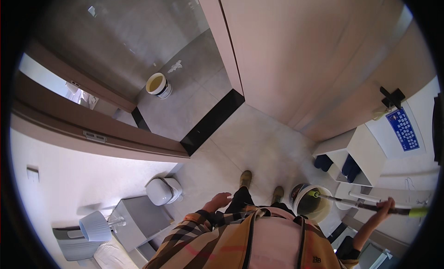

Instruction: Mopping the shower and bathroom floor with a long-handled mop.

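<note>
My right hand [383,210] is closed around the long handle of a mop [348,203], which has bright green sections. The handle slants down to the left, and its lower end dips into a white bucket [320,216] with dark, greyish contents. The mop's head is hidden inside the bucket. My left hand [218,202] hangs beside my left leg, holding nothing, its fingers loosely extended.
An open doorway with a black threshold [212,122] lies ahead. A second bucket [158,85] stands beyond it. To the right are a wooden door [305,51] and a shoe rack [354,160]. On the left are a lidded bin [159,191], a grey cabinet [141,220] and a lamp [95,226].
</note>
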Available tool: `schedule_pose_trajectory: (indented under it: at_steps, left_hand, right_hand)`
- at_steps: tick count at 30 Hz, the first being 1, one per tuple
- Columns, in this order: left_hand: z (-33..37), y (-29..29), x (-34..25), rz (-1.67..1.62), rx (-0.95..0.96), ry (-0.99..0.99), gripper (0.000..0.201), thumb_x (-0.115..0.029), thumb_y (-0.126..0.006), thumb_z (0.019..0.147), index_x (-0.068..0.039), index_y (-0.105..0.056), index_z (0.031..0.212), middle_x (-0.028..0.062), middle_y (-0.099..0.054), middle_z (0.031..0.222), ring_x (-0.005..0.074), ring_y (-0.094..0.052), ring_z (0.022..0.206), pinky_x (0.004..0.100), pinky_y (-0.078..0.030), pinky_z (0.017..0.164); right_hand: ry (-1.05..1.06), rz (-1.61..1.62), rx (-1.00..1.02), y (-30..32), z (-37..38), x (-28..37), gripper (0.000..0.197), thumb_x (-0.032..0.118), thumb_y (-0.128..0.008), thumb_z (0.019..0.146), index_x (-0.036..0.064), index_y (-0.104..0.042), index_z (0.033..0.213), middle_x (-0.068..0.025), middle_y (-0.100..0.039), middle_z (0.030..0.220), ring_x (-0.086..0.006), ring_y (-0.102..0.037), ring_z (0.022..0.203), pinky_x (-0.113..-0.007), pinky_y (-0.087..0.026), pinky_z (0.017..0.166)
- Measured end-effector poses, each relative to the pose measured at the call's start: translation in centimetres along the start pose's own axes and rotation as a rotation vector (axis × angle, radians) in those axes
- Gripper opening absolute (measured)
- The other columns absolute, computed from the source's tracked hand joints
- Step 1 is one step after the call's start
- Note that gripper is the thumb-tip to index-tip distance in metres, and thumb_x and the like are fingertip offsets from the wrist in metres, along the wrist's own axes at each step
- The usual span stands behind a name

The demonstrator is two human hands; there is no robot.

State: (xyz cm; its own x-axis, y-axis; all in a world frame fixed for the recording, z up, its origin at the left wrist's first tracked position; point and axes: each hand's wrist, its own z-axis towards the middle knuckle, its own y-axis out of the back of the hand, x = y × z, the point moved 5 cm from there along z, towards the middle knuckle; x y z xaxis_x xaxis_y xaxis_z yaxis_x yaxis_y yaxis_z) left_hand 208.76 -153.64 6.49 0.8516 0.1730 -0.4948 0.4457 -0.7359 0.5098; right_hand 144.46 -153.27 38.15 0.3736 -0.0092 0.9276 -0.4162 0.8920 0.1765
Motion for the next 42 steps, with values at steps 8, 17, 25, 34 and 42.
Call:
schedule_pose_trajectory:
  at_steps: [8,17,25,34,42]
  left_hand:
    - [4.1,7.8,6.5,0.055,-0.087,0.049,0.04,-0.031,-0.048,0.082,-0.006,-0.055,0.113,0.0181,-0.058,0.11,0.0339,-0.054,0.103,0.0405,-0.042,0.09]
    - [7.5,4.2,2.0,0.121,-0.118,-0.178,0.038,-0.029,-0.049,0.081,-0.006,-0.057,0.11,0.0178,-0.059,0.109,0.0346,-0.053,0.104,0.0407,-0.042,0.09]
    - [5.8,-2.4,-7.9,0.145,0.104,-0.421,0.036,-0.027,-0.052,0.079,-0.005,-0.057,0.107,0.0197,-0.06,0.1,0.0379,-0.055,0.094,0.0432,-0.044,0.082]
    - [5.8,-1.5,-10.2,0.304,0.082,-0.432,0.035,-0.026,-0.052,0.08,-0.005,-0.058,0.107,0.0185,-0.06,0.104,0.0358,-0.056,0.095,0.0416,-0.044,0.083]
    - [6.2,-1.2,-10.0,0.318,0.092,-0.345,0.029,-0.024,-0.051,0.08,-0.006,-0.062,0.101,0.0161,-0.058,0.11,0.0343,-0.056,0.095,0.0404,-0.045,0.082]
  right_hand:
    - [-0.064,0.031,-0.459,11.5,-4.5,-0.6,0.019,0.021,-0.056,0.086,0.0075,-0.052,0.073,0.0022,-0.036,0.052,-0.0079,-0.035,0.047,-0.027,-0.039,0.05]
    - [-0.068,0.091,-0.526,13.5,-7.2,0.3,0.017,0.02,-0.054,0.086,0.0074,-0.05,0.074,0.003,-0.031,0.053,-0.0073,-0.031,0.047,-0.026,-0.037,0.048]
    - [-0.067,0.137,-0.488,17.1,-5.9,-1.0,0.015,0.018,-0.053,0.086,0.0062,-0.049,0.077,0.0034,-0.029,0.056,-0.0074,-0.029,0.049,-0.025,-0.033,0.05]
    - [-0.137,0.251,-0.641,23.9,-8.0,-3.0,0.019,0.017,-0.054,0.086,0.0097,-0.046,0.071,0.004,-0.029,0.055,-0.008,-0.03,0.05,-0.026,-0.033,0.051]
    - [-0.169,0.291,-0.664,25.9,-9.0,-3.9,0.018,0.017,-0.054,0.087,0.0095,-0.048,0.072,0.0042,-0.029,0.055,-0.0076,-0.03,0.049,-0.024,-0.032,0.05]
